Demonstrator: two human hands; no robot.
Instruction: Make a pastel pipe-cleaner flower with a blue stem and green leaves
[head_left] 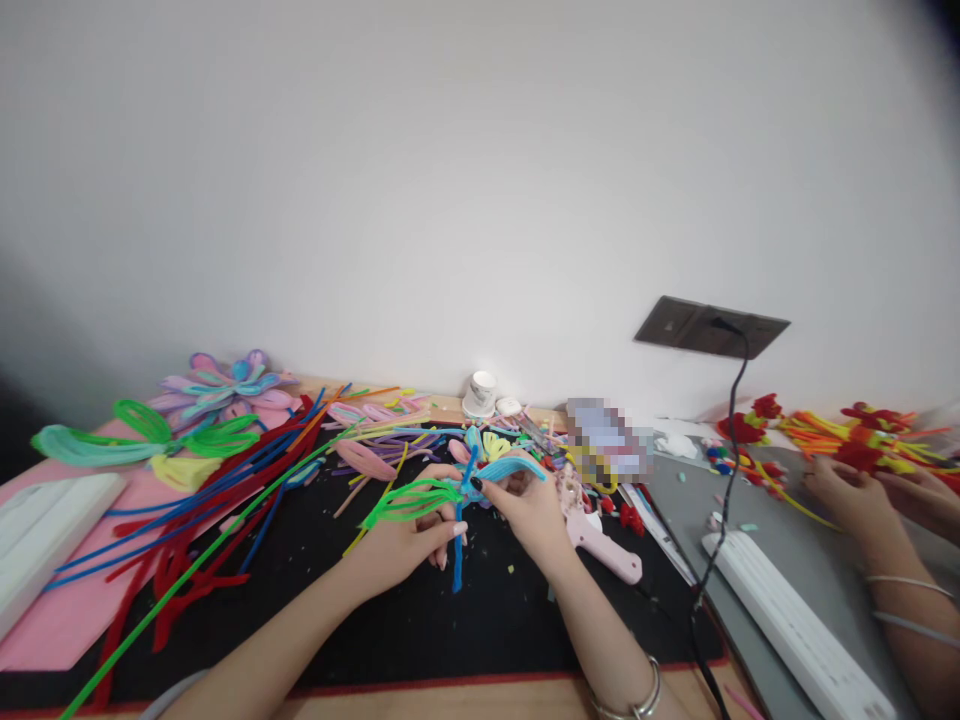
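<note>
Over the black mat (pixel 480 640), a pipe-cleaner piece with green loops (pixel 409 500), light blue loops (pixel 517 467) and a dark blue stem (pixel 458 560) is held between both hands. My left hand (pixel 420 535) pinches it from the left, near the blue stem. On the right side, my right hand (pixel 529 505) has its thumb and fingers closed on the light blue loops close to the centre. Just right of that hand lies a pink glue gun (pixel 607 548).
Red pipe cleaners (pixel 180 560), a green-winged piece (pixel 142 440) and a pastel flower (pixel 225 385) lie left. A white cup (pixel 481 392) stands near the wall. At right are a power strip (pixel 795 625), black cable (pixel 724 530) and another person's hands (pixel 847 495).
</note>
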